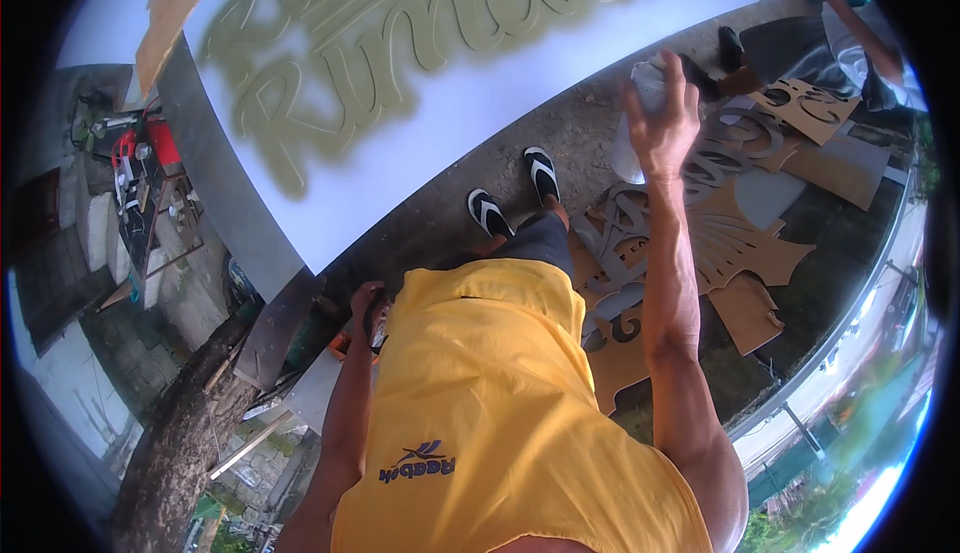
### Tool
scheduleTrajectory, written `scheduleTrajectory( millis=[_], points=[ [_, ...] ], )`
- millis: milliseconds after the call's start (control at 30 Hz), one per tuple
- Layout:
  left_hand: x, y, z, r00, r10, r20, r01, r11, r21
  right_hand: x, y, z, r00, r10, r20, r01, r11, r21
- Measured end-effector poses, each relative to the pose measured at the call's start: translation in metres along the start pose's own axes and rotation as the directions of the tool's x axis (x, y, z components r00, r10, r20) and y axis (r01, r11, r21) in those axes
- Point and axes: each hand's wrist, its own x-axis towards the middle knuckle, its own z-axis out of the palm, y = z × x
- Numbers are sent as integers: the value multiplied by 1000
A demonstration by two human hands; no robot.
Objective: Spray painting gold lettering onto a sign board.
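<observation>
My right hand (665,123) is raised near the front edge of a white board (420,168), its fingers wrapped round a pale spray can (626,153). Large raised script letters (370,83) cross the board, with olive-gold paint sprayed over and around them. Low by my hip, on the left, my left hand (368,299) has curled fingers. Something dark and reddish shows beside it, too small and shaded to name.
Cut-out brown and grey letter panels (740,223) lie piled on the ground at right. Beyond them another person's leg (785,48) and arm come in. A tree trunk (185,428) stands at lower left, near red equipment (163,145) and scrap wood.
</observation>
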Motion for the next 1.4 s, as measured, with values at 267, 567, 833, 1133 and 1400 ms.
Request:
scheduleTrajectory(
  millis=[267,567,833,1133,1400],
  points=[
    [8,-29,2,989,145,-15,-143,986,85,-51,-61,11,966,2,260,-49,983,176],
    [9,-75,-14,994,98,57,-102,991,89,-87,-105,20,889,-157,431,41,963,266],
    [-15,-14,14,980,-138,-146,141,990,9,-77,-105,33,911,-121,393,18,967,256],
    [-8,-16,8,899,-436,-32,361,782,-509,-75,-116,40,907,-137,398,18,958,287],
    [7,-89,13,980,-195,43,187,821,-540,-7,-41,-53,821,530,210,-361,197,912]
  ],
)
